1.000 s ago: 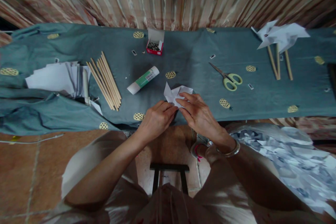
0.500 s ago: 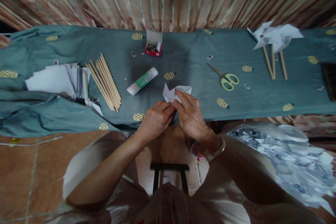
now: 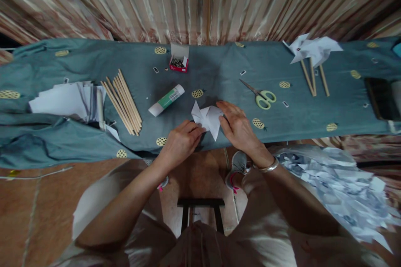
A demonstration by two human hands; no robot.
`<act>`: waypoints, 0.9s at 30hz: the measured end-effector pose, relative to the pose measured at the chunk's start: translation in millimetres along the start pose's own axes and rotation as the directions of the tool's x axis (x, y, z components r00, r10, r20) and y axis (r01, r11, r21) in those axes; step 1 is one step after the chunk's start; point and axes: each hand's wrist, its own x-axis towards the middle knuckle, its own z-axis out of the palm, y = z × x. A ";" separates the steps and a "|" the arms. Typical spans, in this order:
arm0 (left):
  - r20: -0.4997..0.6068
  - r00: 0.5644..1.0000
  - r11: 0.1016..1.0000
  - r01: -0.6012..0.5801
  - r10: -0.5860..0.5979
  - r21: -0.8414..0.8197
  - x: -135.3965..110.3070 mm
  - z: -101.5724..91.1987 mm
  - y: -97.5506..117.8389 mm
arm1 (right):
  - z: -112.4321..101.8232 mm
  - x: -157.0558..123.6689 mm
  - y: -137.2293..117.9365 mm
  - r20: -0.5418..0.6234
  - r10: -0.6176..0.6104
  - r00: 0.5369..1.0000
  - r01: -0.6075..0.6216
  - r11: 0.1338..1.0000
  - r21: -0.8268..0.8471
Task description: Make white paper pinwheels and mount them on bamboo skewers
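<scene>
A white paper pinwheel [image 3: 210,117] with folded blades sits at the table's front edge, between my two hands. My left hand [image 3: 183,139] pinches its lower left side, fingers and thumb closed on the paper. On the other side, my right hand [image 3: 239,127] has thumb and fingertips around the right blade. A glue stick [image 3: 167,100] with a green label lies just beyond my left hand. Green-handled scissors [image 3: 261,94] rest to the right, blades pointing away. Farther back stands an open red box of small metal pins [image 3: 179,63].
Several wooden sticks [image 3: 123,104] and a stack of cut white paper [image 3: 64,100] lie on the left. Finished pinwheels on sticks [image 3: 315,50] are at the back right, near a dark phone-like object [image 3: 380,98]. A bag of paper scraps [image 3: 341,187] stands below the table's right side.
My right hand has moved right, off the pinwheel's centre to its right blade. More of the pinwheel's blades now show. The view has shifted slightly.
</scene>
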 end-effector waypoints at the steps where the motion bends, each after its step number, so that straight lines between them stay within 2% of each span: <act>1: -0.010 1.000 1.000 -0.004 0.004 0.001 0.3 -1.2 -3.0 | -0.7 1.1 2.3 0.004 -0.001 1.000 0.001 1.000 0.024; 6: -0.062 0.998 0.999 0.005 -0.003 0.041 4.7 -7.6 -23.1 | -4.9 -0.8 2.3 -0.038 0.031 0.999 -0.027 0.996 0.082; 10: -0.089 0.996 0.996 0.025 -0.018 0.081 9.3 -12.4 -29.9 | -3.4 -5.7 -2.7 -0.025 0.154 0.988 -0.150 0.980 0.130; 13: -0.101 0.994 0.996 0.040 -0.031 0.086 9.4 -12.6 -22.7 | -1.3 -7.8 -5.4 -0.008 0.226 0.974 -0.222 0.962 0.158; 15: -0.079 0.997 0.998 0.025 -0.020 0.064 7.5 -11.1 -13.9 | -0.8 -8.8 -6.3 -0.001 0.231 0.973 -0.228 0.960 0.161; 20: 0.032 0.999 0.998 -0.001 -0.002 0.066 2.3 -5.2 4.0 | -0.7 -12.3 -7.2 0.005 0.205 0.979 -0.203 0.969 0.139; 27: 0.044 0.999 0.982 -0.017 0.009 0.187 2.5 -2.2 8.4 | -3.2 -14.9 -11.3 0.003 0.130 0.992 -0.130 0.988 0.081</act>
